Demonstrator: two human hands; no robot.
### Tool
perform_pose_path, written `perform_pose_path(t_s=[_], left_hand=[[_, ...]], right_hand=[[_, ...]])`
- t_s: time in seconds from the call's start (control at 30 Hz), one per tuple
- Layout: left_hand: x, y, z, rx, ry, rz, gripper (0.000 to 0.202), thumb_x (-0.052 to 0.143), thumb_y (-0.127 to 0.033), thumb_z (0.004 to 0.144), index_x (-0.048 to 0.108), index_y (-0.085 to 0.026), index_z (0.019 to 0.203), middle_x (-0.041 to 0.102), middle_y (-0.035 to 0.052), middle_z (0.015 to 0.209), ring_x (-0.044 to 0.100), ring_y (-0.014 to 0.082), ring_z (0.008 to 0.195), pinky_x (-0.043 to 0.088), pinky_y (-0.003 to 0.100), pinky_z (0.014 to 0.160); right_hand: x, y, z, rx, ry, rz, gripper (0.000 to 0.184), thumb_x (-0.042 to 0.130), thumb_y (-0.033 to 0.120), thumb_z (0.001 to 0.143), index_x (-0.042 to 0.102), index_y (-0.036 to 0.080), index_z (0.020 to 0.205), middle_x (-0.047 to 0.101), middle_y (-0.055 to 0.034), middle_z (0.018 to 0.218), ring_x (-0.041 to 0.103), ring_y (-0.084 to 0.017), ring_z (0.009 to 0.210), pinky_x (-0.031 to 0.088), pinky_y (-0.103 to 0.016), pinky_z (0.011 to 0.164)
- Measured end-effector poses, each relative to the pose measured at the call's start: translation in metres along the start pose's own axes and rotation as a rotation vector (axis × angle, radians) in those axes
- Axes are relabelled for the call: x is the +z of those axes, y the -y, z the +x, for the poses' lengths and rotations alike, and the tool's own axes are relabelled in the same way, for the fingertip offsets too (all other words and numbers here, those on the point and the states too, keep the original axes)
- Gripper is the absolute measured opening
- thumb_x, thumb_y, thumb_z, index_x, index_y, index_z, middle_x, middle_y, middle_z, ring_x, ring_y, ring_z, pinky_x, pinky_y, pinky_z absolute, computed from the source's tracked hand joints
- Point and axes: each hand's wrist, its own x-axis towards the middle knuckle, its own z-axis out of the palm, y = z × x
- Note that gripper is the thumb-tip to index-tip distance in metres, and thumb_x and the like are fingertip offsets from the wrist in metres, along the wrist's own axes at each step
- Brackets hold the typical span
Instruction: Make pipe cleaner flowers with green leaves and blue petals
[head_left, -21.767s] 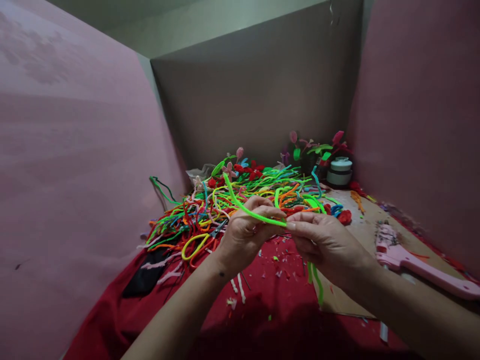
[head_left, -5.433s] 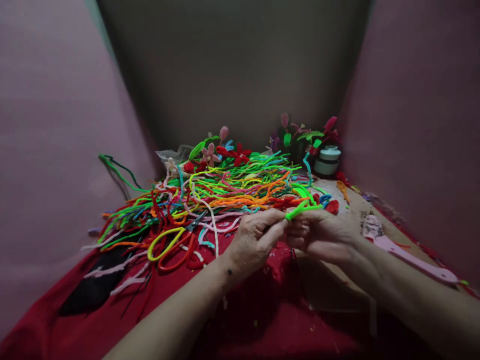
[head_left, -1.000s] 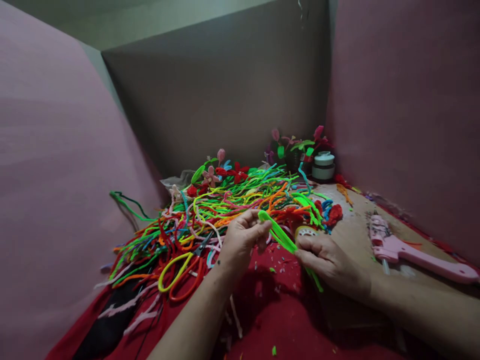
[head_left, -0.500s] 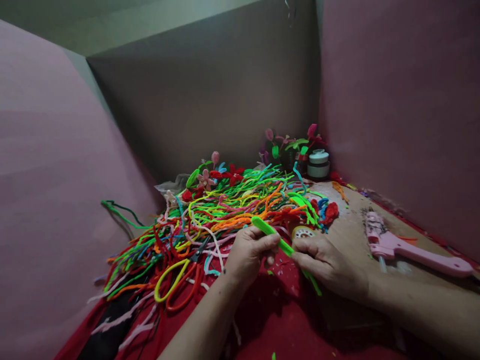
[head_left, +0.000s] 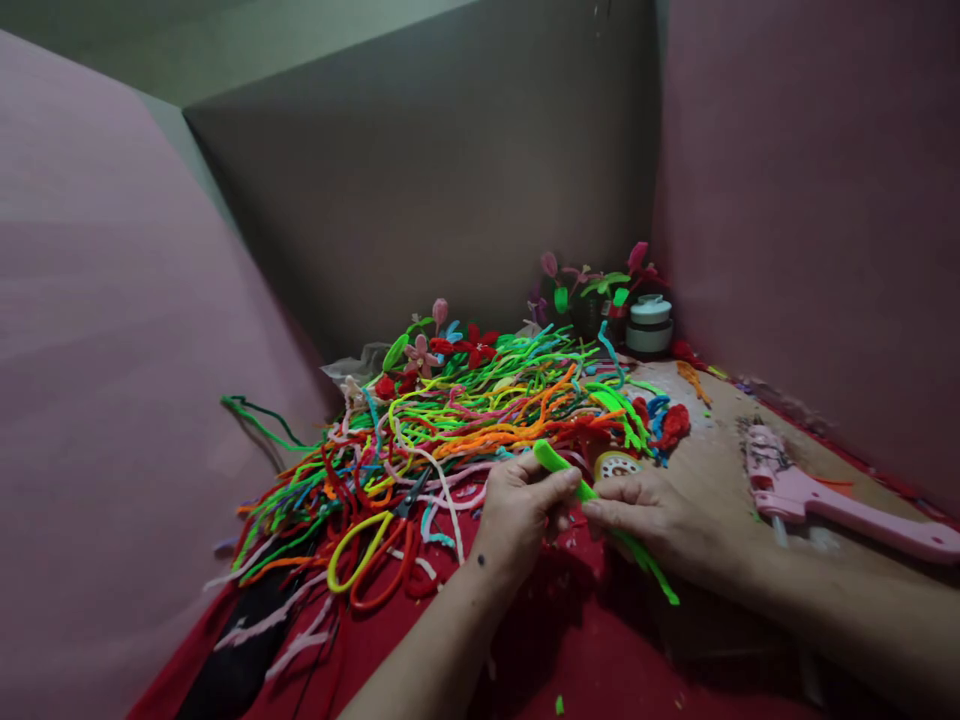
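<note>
A bright green pipe cleaner strip (head_left: 553,461), wide and looking doubled at its upper end, runs slantwise between my two hands. My left hand (head_left: 521,508) pinches it near the upper end between thumb and fingers. Lower down, my right hand (head_left: 637,515) grips it with thumb and forefinger, and thin green tails hang out below that hand. Both hands are close together above the red cloth (head_left: 600,650). Part of the strip is hidden behind the right fingers. Just beyond the right hand lies a round yellow-rimmed spool (head_left: 616,466).
A large heap of coloured pipe cleaners (head_left: 480,410) spreads out ahead and left. Scissors (head_left: 375,550) with yellow and red handles lie at its near edge. A pink glue gun (head_left: 817,492) rests on the right. Behind stand fuzzy flowers (head_left: 592,285) and a lidded jar (head_left: 649,325).
The whole view has shifted slightly, so things appear farther right. More of the green tails now shows below my right hand. Both hands keep their hold on the strip.
</note>
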Motion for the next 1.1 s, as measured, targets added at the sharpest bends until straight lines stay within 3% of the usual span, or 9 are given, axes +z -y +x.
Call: perform_pose_path(t_s=[0.07, 0.2, 0.27, 0.43, 0.53, 0.73, 0.87, 0.97, 1.1], left_hand=[[-0.001, -0.002, -0.001, 0.086, -0.069, 0.088, 0.023, 0.064, -0.033, 0.070, 0.052, -0.016, 0.059, 0.045, -0.0056, 0.045, 0.036, 0.0054, 0.036, 0.027, 0.019, 0.037], [-0.008, -0.002, -0.004, 0.347, -0.159, 0.382, 0.019, 0.060, -0.031, 0.075, 0.056, -0.017, 0.062, 0.046, -0.0038, 0.053, 0.040, 0.0077, 0.049, 0.033, 0.021, 0.050], [-0.011, -0.002, -0.004, 0.407, -0.180, 0.451, 0.016, 0.059, -0.030, 0.076, 0.059, -0.018, 0.065, 0.047, -0.0031, 0.056, 0.041, 0.0085, 0.052, 0.033, 0.021, 0.053], [-0.012, -0.002, -0.002, 0.270, -0.162, 0.288, 0.019, 0.059, -0.032, 0.075, 0.054, -0.019, 0.063, 0.043, -0.0056, 0.052, 0.037, 0.0074, 0.046, 0.030, 0.021, 0.048], [-0.008, -0.001, -0.003, 0.197, -0.109, 0.215, 0.019, 0.059, -0.032, 0.074, 0.053, -0.018, 0.064, 0.043, -0.0063, 0.050, 0.037, 0.0069, 0.044, 0.030, 0.020, 0.047], [0.002, -0.002, -0.004, 0.121, -0.074, 0.122, 0.013, 0.062, -0.031, 0.072, 0.056, -0.018, 0.072, 0.048, -0.0060, 0.054, 0.037, 0.0060, 0.041, 0.031, 0.020, 0.044], [-0.003, -0.005, -0.006, 0.324, -0.156, 0.369, 0.009, 0.061, -0.028, 0.073, 0.061, -0.019, 0.069, 0.053, -0.0020, 0.059, 0.045, 0.0093, 0.051, 0.036, 0.021, 0.054], [-0.008, -0.004, -0.009, 0.520, -0.132, 0.616, 0.009, 0.060, -0.024, 0.073, 0.065, -0.020, 0.067, 0.058, 0.0021, 0.064, 0.049, 0.0123, 0.062, 0.038, 0.023, 0.068], [-0.006, -0.005, -0.010, 0.547, -0.173, 0.614, 0.010, 0.059, -0.025, 0.075, 0.064, -0.020, 0.068, 0.057, 0.0013, 0.064, 0.049, 0.0112, 0.060, 0.037, 0.022, 0.064]], right_hand=[[0.000, 0.002, 0.000, 0.069, 0.007, 0.021, 0.030, 0.050, 0.039, 0.072, 0.048, 0.017, 0.052, 0.037, 0.0044, 0.046, 0.031, -0.009, 0.045, 0.026, -0.023, 0.044], [-0.001, 0.006, -0.002, 0.129, 0.032, 0.040, 0.028, 0.049, 0.038, 0.071, 0.050, 0.018, 0.052, 0.042, 0.0032, 0.046, 0.036, -0.010, 0.043, 0.028, -0.023, 0.043], [-0.001, 0.008, -0.003, 0.138, 0.032, 0.034, 0.027, 0.051, 0.037, 0.071, 0.051, 0.018, 0.052, 0.043, 0.0032, 0.045, 0.037, -0.010, 0.043, 0.029, -0.023, 0.043], [0.000, 0.007, -0.003, 0.163, 0.033, 0.068, 0.031, 0.052, 0.041, 0.074, 0.051, 0.019, 0.052, 0.048, 0.0027, 0.044, 0.037, -0.009, 0.040, 0.027, -0.022, 0.040], [0.002, 0.002, -0.003, 0.108, 0.061, 0.115, 0.036, 0.049, 0.045, 0.077, 0.053, 0.017, 0.055, 0.052, 0.0019, 0.047, 0.037, -0.007, 0.040, 0.028, -0.020, 0.040], [0.001, 0.004, -0.003, 0.053, 0.029, -0.015, 0.040, 0.044, 0.039, 0.081, 0.051, 0.017, 0.048, 0.052, 0.0008, 0.044, 0.040, -0.008, 0.040, 0.034, -0.021, 0.045], [0.002, 0.006, -0.003, 0.110, 0.017, -0.012, 0.035, 0.044, 0.034, 0.081, 0.049, 0.018, 0.050, 0.051, 0.0027, 0.041, 0.039, -0.007, 0.037, 0.031, -0.020, 0.042], [0.004, 0.009, -0.005, 0.129, 0.023, -0.009, 0.032, 0.044, 0.030, 0.080, 0.048, 0.018, 0.050, 0.051, 0.0033, 0.040, 0.039, -0.007, 0.036, 0.030, -0.020, 0.040], [0.004, 0.013, -0.007, 0.121, 0.014, -0.008, 0.036, 0.044, 0.029, 0.080, 0.048, 0.018, 0.046, 0.049, 0.0030, 0.038, 0.039, -0.007, 0.035, 0.030, -0.021, 0.040]])
